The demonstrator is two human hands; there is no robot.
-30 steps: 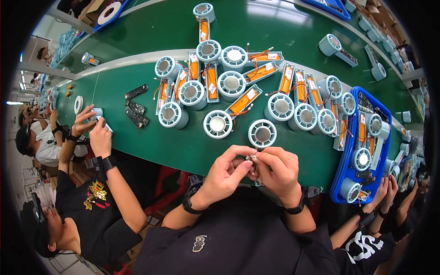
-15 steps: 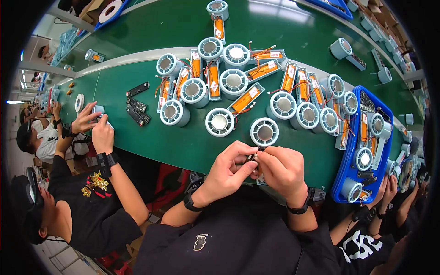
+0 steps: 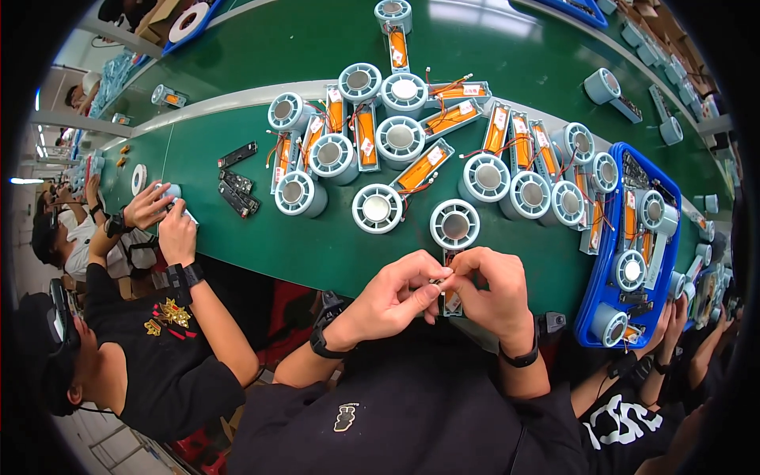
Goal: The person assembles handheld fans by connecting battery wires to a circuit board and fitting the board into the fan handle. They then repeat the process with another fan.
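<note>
My left hand point(image 3: 396, 294) and my right hand point(image 3: 495, 294) meet fingertip to fingertip near the table's front edge. Both are closed in a pinch around a small pale piece point(image 3: 437, 282), too small and too covered to name. Just beyond them stands a light-blue round-headed device point(image 3: 455, 225) with a grey disc in its ribbed ring. Its narrow handle point(image 3: 452, 304) runs under my hands toward me, mostly hidden by them. Left of it sits a similar device point(image 3: 377, 209) with an orange battery point(image 3: 424, 167) in its open handle.
Several more such devices point(image 3: 400, 138) with loose wires crowd the green table point(image 3: 317, 245). A blue tray point(image 3: 587, 313) holding devices and boards stands at the right. Dark circuit boards point(image 3: 237, 195) lie left. A co-worker's hands point(image 3: 176, 229) work at the far left; others sit right.
My right fingers have shifted and arch higher, still pinched against the left fingertips. More of the handle shows beneath my hands. The table layout looks the same, with a slight view shift.
</note>
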